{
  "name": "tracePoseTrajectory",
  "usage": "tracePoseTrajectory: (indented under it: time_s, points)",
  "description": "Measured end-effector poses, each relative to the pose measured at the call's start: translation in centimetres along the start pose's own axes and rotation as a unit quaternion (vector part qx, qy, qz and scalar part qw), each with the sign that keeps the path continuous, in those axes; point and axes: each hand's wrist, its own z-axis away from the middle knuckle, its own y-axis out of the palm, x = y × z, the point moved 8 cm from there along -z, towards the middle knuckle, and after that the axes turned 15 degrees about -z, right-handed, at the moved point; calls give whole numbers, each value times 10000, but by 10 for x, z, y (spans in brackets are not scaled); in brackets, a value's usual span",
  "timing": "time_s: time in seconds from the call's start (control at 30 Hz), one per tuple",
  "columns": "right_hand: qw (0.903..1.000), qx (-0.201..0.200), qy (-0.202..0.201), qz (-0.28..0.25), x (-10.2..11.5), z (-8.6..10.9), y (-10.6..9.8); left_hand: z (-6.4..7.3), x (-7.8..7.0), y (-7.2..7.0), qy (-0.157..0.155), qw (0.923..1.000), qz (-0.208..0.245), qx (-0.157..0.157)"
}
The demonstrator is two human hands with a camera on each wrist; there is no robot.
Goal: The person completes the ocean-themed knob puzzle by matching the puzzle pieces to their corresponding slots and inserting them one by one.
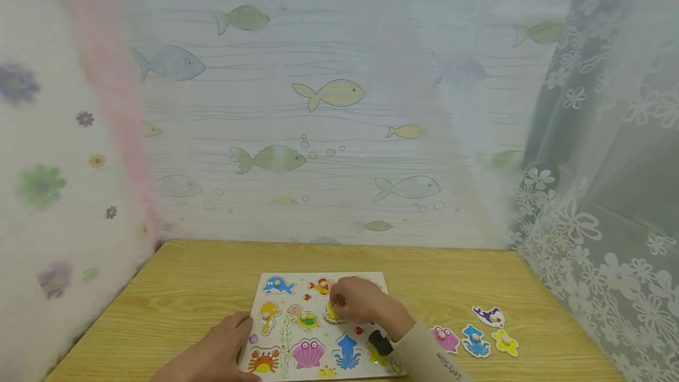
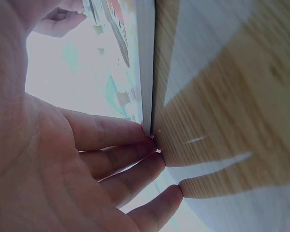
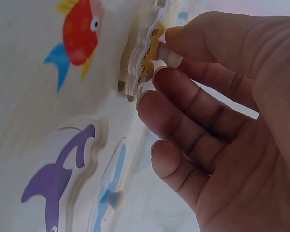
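Note:
A white sea-animal puzzle board [image 1: 330,343] lies on the table. Beside its left edge is my left hand [image 1: 220,349]; the left wrist view shows its extended fingers [image 2: 111,133] with tips at the board's side and the tabletop. Over the board's middle, my right hand [image 1: 362,302] pinches the knob [image 3: 171,57] of a yellow puzzle piece [image 3: 149,60] between thumb and fingers. That piece stands at or just over its recess; whether it is fully seated I cannot tell. The fingers partly cover it in the head view.
Right of the board lie loose knobbed pieces: a purple one [image 1: 489,316], a pink shell [image 1: 445,339], a blue squid [image 1: 475,342] and a yellow star [image 1: 506,342]. The board bears a whale [image 1: 286,286], a seahorse [image 1: 270,311] and a turtle [image 1: 310,320]. Fabric hangs behind the table.

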Motion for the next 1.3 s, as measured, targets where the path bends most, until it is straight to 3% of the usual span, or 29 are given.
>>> tracePoseTrajectory:
  time_s: [0.83,1.1,1.3]
  points:
    - [9999,34,-133,10,-2,-1,4,1,1,1,37,10000,-36,-62]
    - [9997,-259,38,30,-10,16,-18,1,0,1,45,10000,-47,9]
    - [9989,-450,91,109,-24,41,-37,1,0,0,3,10000,45,26]
